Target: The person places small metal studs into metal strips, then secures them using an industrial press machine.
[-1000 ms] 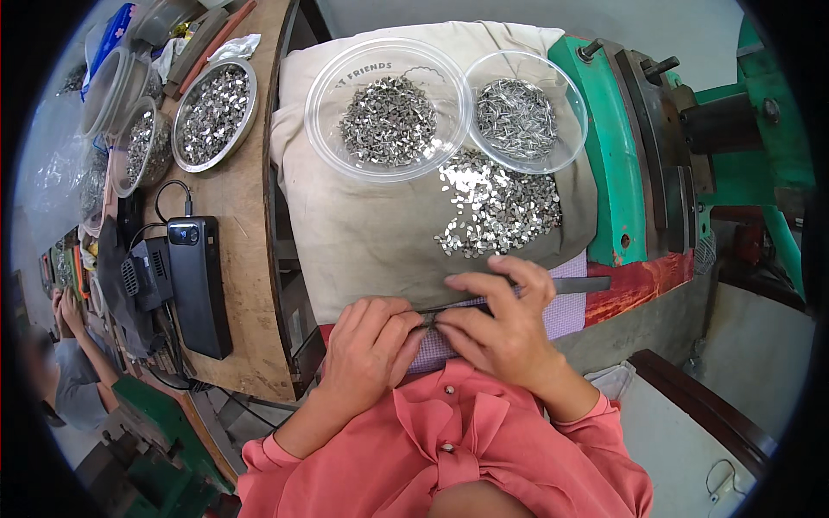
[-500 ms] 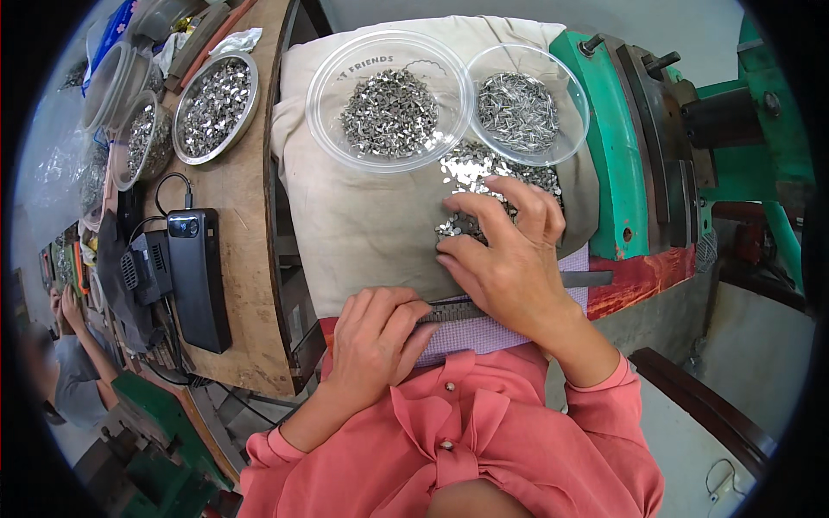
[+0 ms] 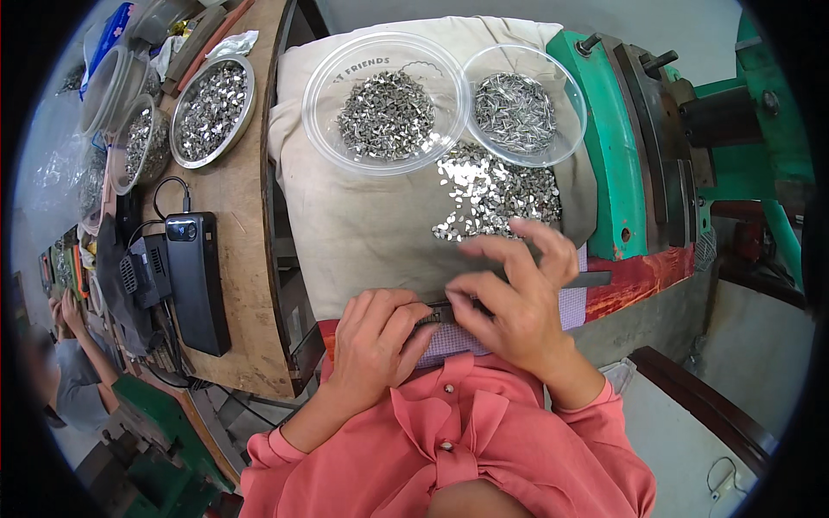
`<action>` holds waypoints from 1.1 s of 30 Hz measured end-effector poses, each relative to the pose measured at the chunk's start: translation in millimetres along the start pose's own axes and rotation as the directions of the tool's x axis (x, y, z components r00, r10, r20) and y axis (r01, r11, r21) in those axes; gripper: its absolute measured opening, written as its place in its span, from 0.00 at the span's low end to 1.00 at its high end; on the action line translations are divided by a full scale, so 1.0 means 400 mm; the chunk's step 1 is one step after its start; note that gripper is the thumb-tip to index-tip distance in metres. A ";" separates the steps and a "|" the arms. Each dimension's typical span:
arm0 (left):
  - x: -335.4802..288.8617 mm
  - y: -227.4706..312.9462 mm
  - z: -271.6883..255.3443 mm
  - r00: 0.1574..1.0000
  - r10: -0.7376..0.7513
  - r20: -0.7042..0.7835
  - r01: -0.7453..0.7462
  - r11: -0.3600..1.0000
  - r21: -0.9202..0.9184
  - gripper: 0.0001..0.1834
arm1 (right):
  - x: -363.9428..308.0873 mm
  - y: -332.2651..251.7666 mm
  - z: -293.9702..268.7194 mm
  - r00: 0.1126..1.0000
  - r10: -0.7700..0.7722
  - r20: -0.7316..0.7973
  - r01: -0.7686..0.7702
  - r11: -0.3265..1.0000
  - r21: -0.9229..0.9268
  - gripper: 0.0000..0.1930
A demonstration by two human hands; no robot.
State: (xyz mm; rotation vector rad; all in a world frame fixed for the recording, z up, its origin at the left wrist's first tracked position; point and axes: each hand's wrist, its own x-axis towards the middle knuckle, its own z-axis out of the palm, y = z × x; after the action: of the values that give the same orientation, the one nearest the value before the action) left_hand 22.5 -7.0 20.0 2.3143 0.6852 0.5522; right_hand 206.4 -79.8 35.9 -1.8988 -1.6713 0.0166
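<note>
My left hand (image 3: 376, 341) is curled over the left end of a dark slotted metal strip (image 3: 442, 312), gripping it on a lilac checked cloth (image 3: 572, 308). Over the strip, just to the right, my right hand (image 3: 522, 311) has its thumb and forefinger pinched together; whatever is between the tips is too small to make out. Its other fingers are raised. Beyond them lies a loose pile of small shiny metal pieces (image 3: 509, 194) on a grey-beige cloth (image 3: 363, 233). The strip's narrow grey end (image 3: 594, 279) sticks out past my right hand.
Two clear round plastic tubs stand behind the pile: a wide one (image 3: 315, 129) of small metal bits and a smaller one (image 3: 574, 112) of thin pins. Green machinery (image 3: 596, 173) borders the right. A power bank (image 3: 197, 293) and a metal bowl (image 3: 249, 104) rest on the left table.
My right hand has come back from the metal pile to the strip, its thumb and forefinger closing into a pinch. The left hand stays in place on the strip.
</note>
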 end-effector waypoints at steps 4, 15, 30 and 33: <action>0.017 0.004 -0.009 1.000 -0.004 0.008 0.005 1.000 -0.020 0.13 | -0.056 -0.015 -0.014 0.998 0.013 0.060 -0.012 1.000 -0.020 0.07; 0.133 -0.008 0.020 0.994 -0.026 -0.103 0.043 0.984 0.171 0.17 | 0.001 0.027 0.007 0.995 0.085 0.047 -0.075 0.982 -0.174 0.18; 0.104 -0.014 -0.003 0.988 -0.071 -0.137 0.086 0.991 0.102 0.13 | -0.008 0.038 -0.013 0.994 0.108 0.020 -0.105 0.989 -0.104 0.07; 0.118 -0.012 0.006 0.990 -0.064 -0.129 0.082 0.987 0.136 0.13 | -0.001 0.030 -0.002 0.997 0.075 0.026 -0.071 0.991 -0.118 0.07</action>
State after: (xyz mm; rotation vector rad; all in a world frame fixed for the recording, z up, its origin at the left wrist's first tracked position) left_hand 58.7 23.2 24.6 2.3888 0.8910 0.6364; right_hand 217.3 -80.9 31.0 -2.0554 -1.6540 -0.0239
